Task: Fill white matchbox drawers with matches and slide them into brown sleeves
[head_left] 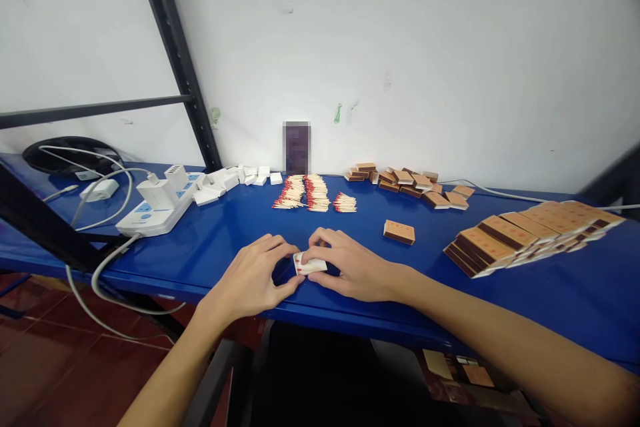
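Observation:
Both of my hands meet near the front edge of the blue table (210,240), pinching a small white matchbox tray (311,264) with red-tipped matches showing at its left end. My left hand (253,273) grips the tray's left end with curled fingers. My right hand (350,265) holds the right end, fingers bent over the top. Piles of loose red-tipped matches (313,193) lie just beyond the hands. One closed brown matchbox (399,231) sits alone to the right.
A fanned row of brown matchboxes (525,233) lies at right, a looser heap of matchboxes (410,181) further back. White inner trays (240,178) and a white power strip (157,203) with chargers and cables sit at left. A black shelf post (175,53) rises at back left.

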The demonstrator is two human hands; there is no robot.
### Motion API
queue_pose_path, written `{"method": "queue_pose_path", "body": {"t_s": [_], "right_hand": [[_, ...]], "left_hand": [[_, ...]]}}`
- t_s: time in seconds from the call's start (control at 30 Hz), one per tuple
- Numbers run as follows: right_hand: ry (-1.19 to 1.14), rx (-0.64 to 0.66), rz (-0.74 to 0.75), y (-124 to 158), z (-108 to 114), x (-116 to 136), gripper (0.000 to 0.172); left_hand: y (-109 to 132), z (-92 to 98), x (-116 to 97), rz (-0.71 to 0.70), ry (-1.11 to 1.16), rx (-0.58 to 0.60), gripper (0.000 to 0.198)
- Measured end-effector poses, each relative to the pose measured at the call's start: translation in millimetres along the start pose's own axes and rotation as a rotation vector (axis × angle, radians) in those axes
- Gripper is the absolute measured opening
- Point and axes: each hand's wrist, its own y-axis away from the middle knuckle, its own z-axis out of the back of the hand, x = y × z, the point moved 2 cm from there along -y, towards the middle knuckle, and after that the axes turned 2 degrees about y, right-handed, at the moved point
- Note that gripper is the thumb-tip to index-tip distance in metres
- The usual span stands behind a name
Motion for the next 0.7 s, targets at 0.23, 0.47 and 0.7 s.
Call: {"method": "queue_pose_path", "body": {"t_s": [0.23,0.47,0.7], "right_hand": [[-0.009,0.015,0.026,-1,0,-4,0.024],[-0.224,-0.031,0.010,-2,-3,-9,0.019],[-0.154,-0.218,0.013,-5,-1,-13,0.016]], "left_hand": [[2,-0.2,4,0.011,0.086,0.024,0.025],[3,-1.8,6,0.002,0.045,-0.001,0.029],[4,-3.8,7,0.067,0.067,-0.013,0.031]]}}
